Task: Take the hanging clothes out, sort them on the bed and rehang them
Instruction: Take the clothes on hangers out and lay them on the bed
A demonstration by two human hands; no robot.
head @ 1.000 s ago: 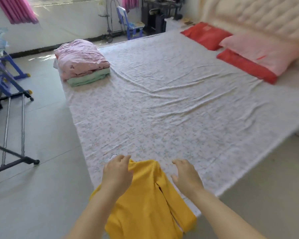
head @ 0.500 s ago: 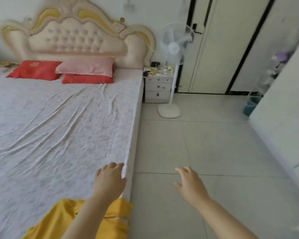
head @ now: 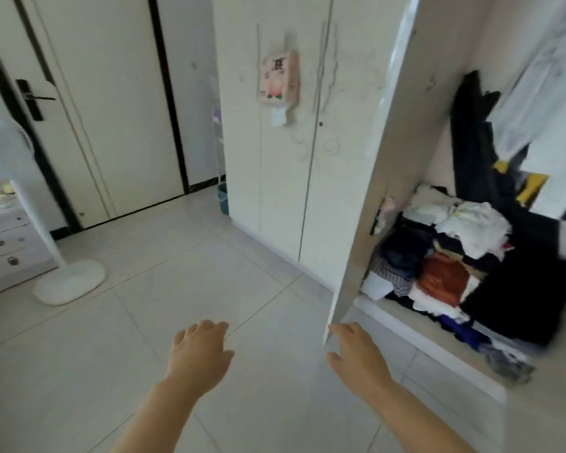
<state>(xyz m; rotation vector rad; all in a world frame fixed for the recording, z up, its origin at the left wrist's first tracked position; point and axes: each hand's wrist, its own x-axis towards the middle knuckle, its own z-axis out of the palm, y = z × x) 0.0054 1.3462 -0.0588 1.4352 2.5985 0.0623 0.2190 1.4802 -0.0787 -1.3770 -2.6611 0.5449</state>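
An open wardrobe fills the right side, its door (head: 376, 178) swung out toward me. Inside hang dark clothes (head: 474, 142) and a white garment (head: 543, 103). Below them lies a jumbled pile of folded clothes (head: 445, 263) in white, navy and rust. My left hand (head: 200, 351) hovers over the floor tiles, fingers relaxed, holding nothing. My right hand (head: 356, 354) is empty too, fingers spread, just below the lower corner of the wardrobe door. The bed and the yellow shirt are out of view.
A standing fan's white base (head: 69, 282) sits on the tiled floor at left, beside a white bedside cabinet (head: 4, 250). A closed room door (head: 111, 109) is behind. Shut wardrobe doors (head: 285, 158) carry a hanging pink tissue pouch (head: 278, 76).
My view has swung right, from the bed with the yellow shirt, past the fan, to the open wardrobe. Both hands left the shirt and are empty.
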